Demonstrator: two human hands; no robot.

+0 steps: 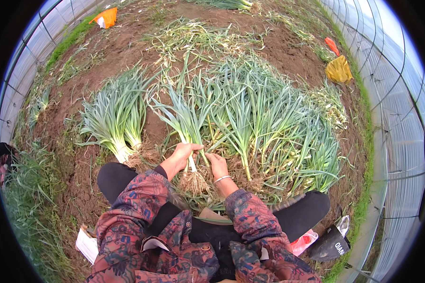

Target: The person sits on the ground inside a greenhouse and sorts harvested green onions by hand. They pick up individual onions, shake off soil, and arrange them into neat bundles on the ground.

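Observation:
My left hand (pixel 184 154) is closed around a few leek-like green stalks (pixel 192 163), their white shanks and pale roots (pixel 194 182) hanging below it. Their blue-green leaves (pixel 180 115) point away from me. My right hand (pixel 217 165), with a bracelet at the wrist, pinches a thin green stem or leaf (pixel 204 158) beside those shanks; its fingertips are partly hidden. Just right of my hands, a broad heap of similar stalks (pixel 269 102) spreads over the soil, with one rooted plant (pixel 245 159) nearest. To the left lie tidier bundles (pixel 117 116), roots towards me.
Stripped leaves (pixel 198 37) litter the soil beyond the heap. An orange bag (pixel 108 17) lies far left, a yellow bag (pixel 339 69) far right. Near my right knee (pixel 302 209) sit a black bag (pixel 327 244) and a pink plastic bag (pixel 304 242). Plastic greenhouse walls (pixel 398 141) curve along both sides.

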